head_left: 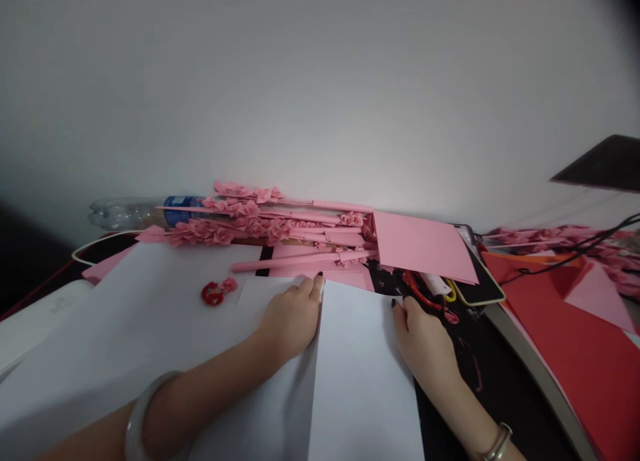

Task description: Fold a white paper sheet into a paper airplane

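- Overall, two bare hands work on white paper [360,381] lying on a black mat [480,354], and the sheets reach toward the wearer.
- Left hand [293,317]: spread flat, fingers together, pressing down on the paper beside a raised fold; dark-painted nails [317,279] sit at the sheet's far edge.
- Right hand [423,344]: fingers lightly curled, resting at the right edge of the paper near its far corner; whether it pinches the sheet cannot be told.
- Wrists: a pale bangle [143,417] circles the left one and a metal bracelet [497,442] the right.
- Paper: one sheet runs under the left hand toward the left, and a second stands folded up between the hands.
- Just beyond the hands: a red hair tie [214,293] lies on the paper, left of a pink tube [300,262].
- Against the wall: pink paper flowers [245,224] on stems lie across a plastic bottle [135,213].
- Bottle label [183,211]: blue with small white print, too small to read.
- Right of the flowers: a pink sheet [423,247] overlaps a phone [480,281].
- On the mat: red and yellow loops [425,293] lie by a white tube [435,284].
- Far right: red paper [575,361] lies under a black cable [565,261].
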Tool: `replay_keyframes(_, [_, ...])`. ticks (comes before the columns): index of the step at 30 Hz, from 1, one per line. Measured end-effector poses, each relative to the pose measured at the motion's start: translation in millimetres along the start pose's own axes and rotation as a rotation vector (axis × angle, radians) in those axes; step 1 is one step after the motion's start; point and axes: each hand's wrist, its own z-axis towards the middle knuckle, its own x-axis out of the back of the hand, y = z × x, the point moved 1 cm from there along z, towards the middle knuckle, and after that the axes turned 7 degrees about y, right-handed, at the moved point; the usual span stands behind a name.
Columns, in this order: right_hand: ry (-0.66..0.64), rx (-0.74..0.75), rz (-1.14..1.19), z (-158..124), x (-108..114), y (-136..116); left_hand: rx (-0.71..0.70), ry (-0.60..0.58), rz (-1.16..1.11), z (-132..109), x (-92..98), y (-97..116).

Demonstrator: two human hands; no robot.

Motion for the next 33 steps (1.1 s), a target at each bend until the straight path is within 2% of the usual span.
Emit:
replay_keyframes(17, [0.123, 0.026, 0.151, -0.5, -10.8, 14.1, -0.003, 0.032, 0.015, -3.4, -3.6, -1.3])
replay_keyframes(25, [0.161, 0.002, 0.273, 0.2, -13.0, 17.6, 0.027, 0.014, 0.01, -1.9, -2.7, -0.2])
replay_keyframes(33, [0.213, 0.034, 0.302, 0.8, -17.5, 23.7, 0.023, -0.013, 0.02, -2.7, -3.1, -0.1])
